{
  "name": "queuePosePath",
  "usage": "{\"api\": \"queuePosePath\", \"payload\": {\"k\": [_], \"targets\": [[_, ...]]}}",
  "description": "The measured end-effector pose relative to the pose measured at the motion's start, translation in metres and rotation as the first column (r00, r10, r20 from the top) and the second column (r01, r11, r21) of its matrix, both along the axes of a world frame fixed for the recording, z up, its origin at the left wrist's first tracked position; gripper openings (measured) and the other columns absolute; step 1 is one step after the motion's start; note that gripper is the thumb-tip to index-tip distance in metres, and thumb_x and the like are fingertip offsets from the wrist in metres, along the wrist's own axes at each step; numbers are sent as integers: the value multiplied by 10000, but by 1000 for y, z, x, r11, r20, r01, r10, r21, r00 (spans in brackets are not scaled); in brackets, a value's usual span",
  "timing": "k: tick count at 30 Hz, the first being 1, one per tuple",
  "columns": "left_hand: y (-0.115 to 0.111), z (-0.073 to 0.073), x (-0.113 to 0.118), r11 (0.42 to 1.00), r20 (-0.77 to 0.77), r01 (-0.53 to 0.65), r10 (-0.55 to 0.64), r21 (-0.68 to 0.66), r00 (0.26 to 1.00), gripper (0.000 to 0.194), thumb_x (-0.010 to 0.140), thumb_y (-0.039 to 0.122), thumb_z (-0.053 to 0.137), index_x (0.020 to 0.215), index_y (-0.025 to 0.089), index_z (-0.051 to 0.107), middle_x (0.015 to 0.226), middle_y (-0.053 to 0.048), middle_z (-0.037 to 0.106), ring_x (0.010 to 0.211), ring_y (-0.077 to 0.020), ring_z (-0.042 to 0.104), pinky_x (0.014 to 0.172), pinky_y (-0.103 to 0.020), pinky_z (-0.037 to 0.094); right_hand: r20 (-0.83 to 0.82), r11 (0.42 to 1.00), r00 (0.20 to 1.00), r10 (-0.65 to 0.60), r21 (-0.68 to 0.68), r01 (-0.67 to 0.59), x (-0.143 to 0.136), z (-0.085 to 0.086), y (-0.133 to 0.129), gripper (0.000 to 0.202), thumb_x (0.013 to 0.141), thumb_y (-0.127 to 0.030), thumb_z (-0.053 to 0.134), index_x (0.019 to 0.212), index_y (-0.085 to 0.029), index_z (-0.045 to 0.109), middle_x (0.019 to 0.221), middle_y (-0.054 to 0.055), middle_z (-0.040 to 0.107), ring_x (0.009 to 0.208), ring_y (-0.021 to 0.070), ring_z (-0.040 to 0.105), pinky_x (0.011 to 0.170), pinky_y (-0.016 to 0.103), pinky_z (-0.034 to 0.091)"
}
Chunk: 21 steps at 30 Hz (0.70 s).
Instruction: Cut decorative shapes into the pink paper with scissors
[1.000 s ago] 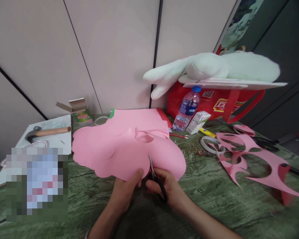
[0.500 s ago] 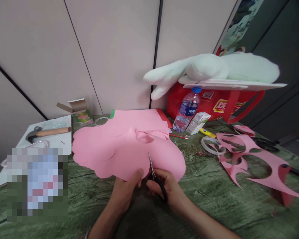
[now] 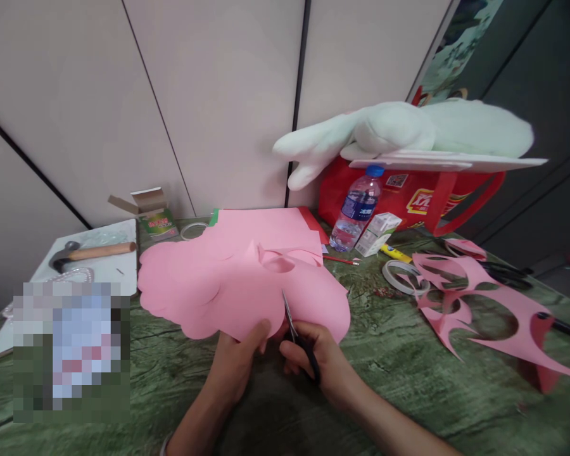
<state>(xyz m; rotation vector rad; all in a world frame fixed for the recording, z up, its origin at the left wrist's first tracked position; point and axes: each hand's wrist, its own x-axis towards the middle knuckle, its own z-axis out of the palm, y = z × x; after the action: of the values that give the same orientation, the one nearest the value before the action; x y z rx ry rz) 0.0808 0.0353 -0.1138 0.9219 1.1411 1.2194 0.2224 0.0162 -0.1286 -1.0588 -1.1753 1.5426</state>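
Observation:
My left hand [image 3: 240,358] grips the near edge of a large pink paper [image 3: 247,301], thumb on top and the other fingers underneath. Scalloped curves run along the paper's left side, and a hole shows near its middle. In my right hand [image 3: 320,358] is a pair of black-handled scissors [image 3: 305,356], my fingers closed round the handles. Their blades point away from me into the sheet, between the part my left hand holds and a rounded flap on the right. The lower blade is partly hidden by the paper.
Pink paper offcuts [image 3: 501,310] and a tape roll [image 3: 399,278] lie at right. Behind stand a water bottle [image 3: 356,209], a small white box [image 3: 379,234] and a red bag [image 3: 408,196] under a white plush toy [image 3: 403,130]. A hammer [image 3: 95,251] rests on a white board at left.
The rounded flap at right has shifted slightly left and its outline has changed a little. Both hands stay almost in place, still holding the paper and scissors.

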Motion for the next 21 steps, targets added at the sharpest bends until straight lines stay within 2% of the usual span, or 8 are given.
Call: {"api": "queuePosePath", "payload": {"k": [7,15,18,21], "targets": [[1,5,3,999,88,-45,47,-23,995,264,586,267,750,545,189,501,465,69,473,492,-92,390,496,-242,345,-27,1000,1000,-5,-24,5,0,0,0,509,652,-614,722,790,-134,622,499,-54,461,447,86,395,454,233,308],[1,8,4,997,87,-68,70,-24,994,280,551,256,751,521,196,479,431,83,446,457,-83,367,459,-239,318,-27,1000,1000,-8,-26,7,0,2,0,487,657,-600,721,766,-138,608,493,-55,459,434,88,411,442,230,336],[1,3,4,996,51,-85,85,1,995,270,574,294,761,554,191,512,469,65,496,491,-103,428,500,-252,366,-57,1000,998,-13,-19,12,-1,0,0,483,667,-598,716,766,-137,615,480,-63,449,427,81,404,456,232,374],[1,-3,2,990,-11,-141,142,18,990,267,598,356,769,695,178,597,608,23,604,610,-151,529,596,-288,435,-101,1000,995,-2,-12,1,-2,-2,-1,464,707,-591,693,773,-136,632,466,-77,424,428,70,378,500,245,429]]}}
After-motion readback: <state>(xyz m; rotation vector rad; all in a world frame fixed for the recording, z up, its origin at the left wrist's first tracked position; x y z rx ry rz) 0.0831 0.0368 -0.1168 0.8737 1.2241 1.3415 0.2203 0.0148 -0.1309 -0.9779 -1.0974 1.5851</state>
